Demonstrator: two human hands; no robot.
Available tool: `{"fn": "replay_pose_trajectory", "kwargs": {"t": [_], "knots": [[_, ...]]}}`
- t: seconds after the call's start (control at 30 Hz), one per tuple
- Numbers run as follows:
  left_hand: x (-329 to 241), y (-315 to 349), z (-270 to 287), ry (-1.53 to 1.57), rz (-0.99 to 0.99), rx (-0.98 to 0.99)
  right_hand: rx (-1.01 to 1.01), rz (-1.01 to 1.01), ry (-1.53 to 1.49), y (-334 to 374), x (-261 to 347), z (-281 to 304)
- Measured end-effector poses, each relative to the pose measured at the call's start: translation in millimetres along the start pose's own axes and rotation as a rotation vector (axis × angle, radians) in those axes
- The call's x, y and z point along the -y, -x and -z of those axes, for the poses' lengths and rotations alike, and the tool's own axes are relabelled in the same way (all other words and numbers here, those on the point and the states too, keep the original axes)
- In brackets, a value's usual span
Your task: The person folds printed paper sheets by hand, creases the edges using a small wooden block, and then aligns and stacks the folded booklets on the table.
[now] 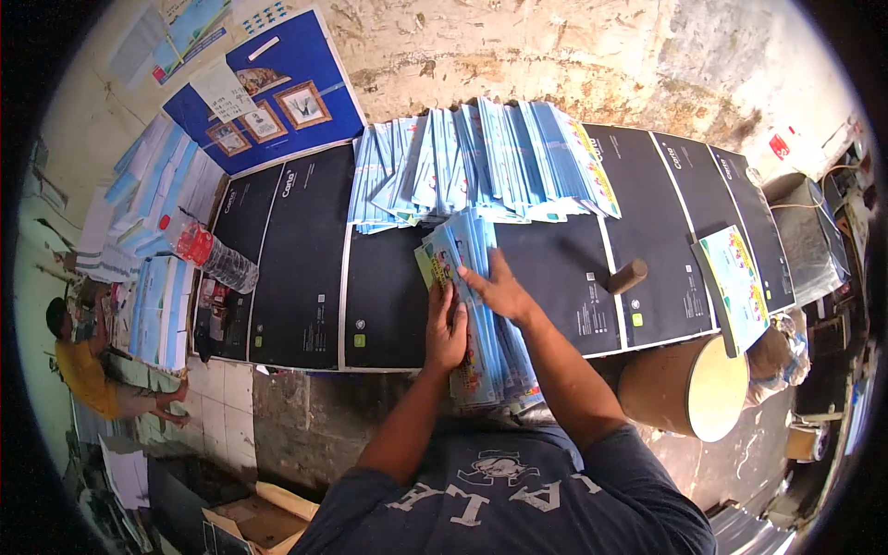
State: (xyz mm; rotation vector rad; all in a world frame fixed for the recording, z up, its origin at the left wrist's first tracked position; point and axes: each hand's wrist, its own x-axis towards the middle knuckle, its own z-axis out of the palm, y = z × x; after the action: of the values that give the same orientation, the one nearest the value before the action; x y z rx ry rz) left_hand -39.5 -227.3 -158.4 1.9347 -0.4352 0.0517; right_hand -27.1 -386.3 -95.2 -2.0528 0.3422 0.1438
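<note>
A long bundle of light-blue printed booklets lies lengthwise before me, its near end reaching past the table's front edge. My left hand presses against the bundle's left side, fingers resting on the colourful top cover. From the right, my right hand grips the same bundle, thumb over the top and forefinger along its side. Just beyond its far end, many similar booklets stand leaning in a fanned row against the wall side. What the undersides of my fingers touch is hidden.
Black panels with white seams cover the table. A short brown cylinder stands on the right; farther right lies another booklet stack. At left are a plastic bottle, a blue picture board and a person. A round drum stands near right.
</note>
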Motion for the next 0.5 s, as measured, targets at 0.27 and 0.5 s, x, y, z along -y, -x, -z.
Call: {"fn": "replay_pose_trajectory", "kwargs": {"t": [0.27, 0.5], "knots": [[-2.1, -4.6, -11.0, -0.234, -0.006, 0.041, 0.042, 0.515, 1.012, -45.7, -3.0, 6.4], [-13.1, -10.0, -18.1, -0.751, 0.048, 0.258, -0.029, 0.517, 0.936, -29.4, -38.8, -3.1]]}}
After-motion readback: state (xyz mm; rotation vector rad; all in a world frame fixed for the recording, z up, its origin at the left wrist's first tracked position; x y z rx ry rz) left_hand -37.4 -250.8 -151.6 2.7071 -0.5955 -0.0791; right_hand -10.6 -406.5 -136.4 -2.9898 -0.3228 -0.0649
